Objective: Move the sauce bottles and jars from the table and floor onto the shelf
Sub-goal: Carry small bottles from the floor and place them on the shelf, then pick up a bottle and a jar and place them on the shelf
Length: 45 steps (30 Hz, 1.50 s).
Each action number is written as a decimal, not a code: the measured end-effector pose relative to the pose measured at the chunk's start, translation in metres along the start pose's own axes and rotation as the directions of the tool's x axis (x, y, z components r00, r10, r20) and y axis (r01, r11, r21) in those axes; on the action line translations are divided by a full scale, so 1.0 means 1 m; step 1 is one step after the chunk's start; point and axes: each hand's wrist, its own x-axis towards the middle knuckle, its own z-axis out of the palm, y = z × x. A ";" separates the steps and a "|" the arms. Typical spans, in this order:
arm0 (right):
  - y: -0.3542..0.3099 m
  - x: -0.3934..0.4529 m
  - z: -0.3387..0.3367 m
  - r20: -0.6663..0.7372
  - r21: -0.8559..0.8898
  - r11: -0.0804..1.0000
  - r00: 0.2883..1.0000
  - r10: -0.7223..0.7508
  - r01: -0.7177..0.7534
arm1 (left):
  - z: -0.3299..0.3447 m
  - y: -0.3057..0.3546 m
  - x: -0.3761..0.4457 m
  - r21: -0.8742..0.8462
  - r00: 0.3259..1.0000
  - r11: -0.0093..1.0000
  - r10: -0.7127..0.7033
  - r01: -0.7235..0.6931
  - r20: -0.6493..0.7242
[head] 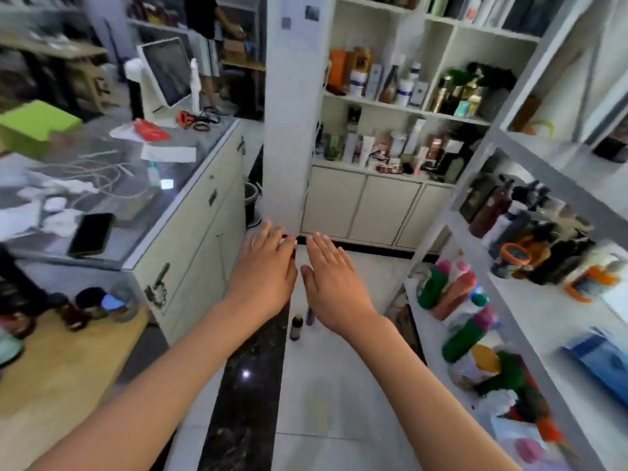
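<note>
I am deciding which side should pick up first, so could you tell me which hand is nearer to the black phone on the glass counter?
The left hand. It hovers open to the right of the black phone, while the right hand is farther right still.

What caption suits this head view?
Both open hands, left hand and right hand, reach over small bottles on the floor.

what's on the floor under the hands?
A small dark bottle stands on the floor tiles, below the gap between the left hand and right hand. A second bottle beside it is partly covered by the right hand.
</note>
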 end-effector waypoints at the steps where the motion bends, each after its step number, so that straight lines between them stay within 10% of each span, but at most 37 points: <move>1: -0.025 0.014 0.017 0.031 0.014 0.999 0.999 -0.040 0.040 | -0.001 -0.030 -0.011 -0.007 0.999 0.999 -0.045 0.045 -0.008; 16: -0.261 0.118 0.224 0.376 0.178 0.940 0.862 -0.339 0.292 | 0.025 -0.344 -0.141 -0.165 0.784 0.772 -0.620 0.614 0.015; 29: -0.270 0.206 0.345 0.558 0.332 0.941 0.790 -0.252 0.066 | 0.084 -0.449 -0.114 -0.376 0.457 0.392 -0.884 0.840 0.098; 45: -0.258 0.263 0.434 0.667 0.147 0.988 0.733 -0.134 0.048 | 0.149 -0.518 -0.053 -0.351 0.321 0.237 -0.925 0.906 0.204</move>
